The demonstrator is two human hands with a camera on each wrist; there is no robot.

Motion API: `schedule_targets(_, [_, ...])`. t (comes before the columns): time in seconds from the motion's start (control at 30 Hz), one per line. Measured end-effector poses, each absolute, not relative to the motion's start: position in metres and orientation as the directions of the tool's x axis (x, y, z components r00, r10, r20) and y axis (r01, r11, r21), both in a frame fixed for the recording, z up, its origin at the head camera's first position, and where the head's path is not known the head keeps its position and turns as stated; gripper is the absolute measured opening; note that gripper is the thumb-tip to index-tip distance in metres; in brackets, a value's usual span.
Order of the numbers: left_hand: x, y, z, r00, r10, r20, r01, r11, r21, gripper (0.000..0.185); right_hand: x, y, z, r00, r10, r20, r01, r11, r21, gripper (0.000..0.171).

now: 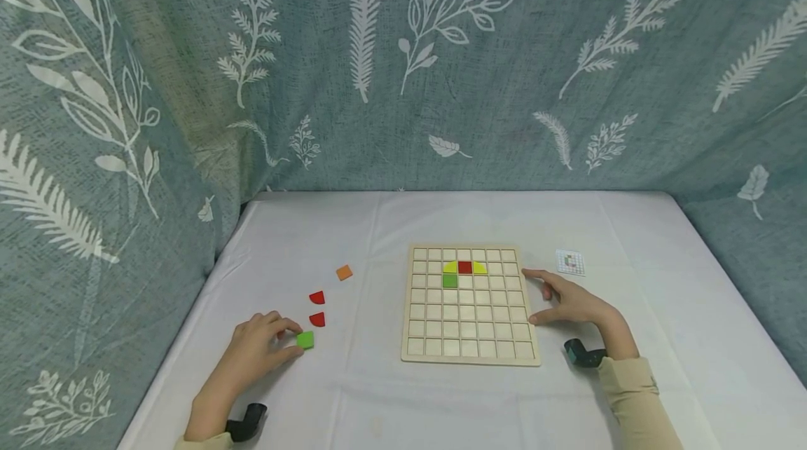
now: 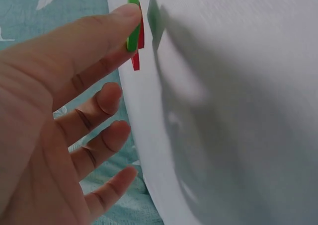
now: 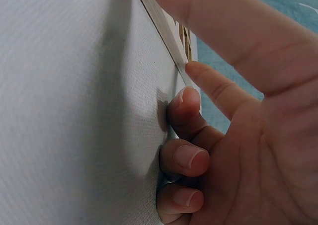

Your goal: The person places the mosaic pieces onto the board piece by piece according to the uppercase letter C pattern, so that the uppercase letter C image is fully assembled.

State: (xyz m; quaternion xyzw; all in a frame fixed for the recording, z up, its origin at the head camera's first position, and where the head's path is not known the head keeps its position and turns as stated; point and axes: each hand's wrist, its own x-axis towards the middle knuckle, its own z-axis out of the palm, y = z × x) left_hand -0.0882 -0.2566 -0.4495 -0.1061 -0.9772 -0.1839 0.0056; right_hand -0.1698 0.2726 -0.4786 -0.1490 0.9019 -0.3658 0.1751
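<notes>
Between thumb and index finger, my left hand (image 1: 257,343) pinches a green square tile (image 1: 305,341). In the left wrist view the green tile (image 2: 133,24) stands on edge to the camera, slightly apart from its shadow on the cloth. Just beyond it lie two red quarter-circle tiles (image 1: 318,319). At the centre right is a wooden grid board (image 1: 469,362). It bears a red square (image 1: 464,267) between two yellow quarter-circle tiles (image 1: 480,268), with a green square (image 1: 450,281) below the left yellow one. My right hand (image 1: 570,301) touches the board's right edge with spread thumb and index finger.
An orange square tile (image 1: 344,273) lies beyond the red tiles. A small card with a printed coloured grid (image 1: 570,262) is right of the board. White cloth (image 1: 372,401) covers the table, and a patterned teal curtain (image 1: 391,134) hangs behind and at both sides.
</notes>
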Motion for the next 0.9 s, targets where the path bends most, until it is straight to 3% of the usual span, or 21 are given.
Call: schedule_targets(0.9, [-0.101, -0.214, -0.450, -0.933, 0.325, 0.154, 0.360, 0.858, 0.366, 0.022, -0.167, 0.270, -0.472, -0.895, -0.398, -0.202, -0.144, 0.686, -0.713, 0.090])
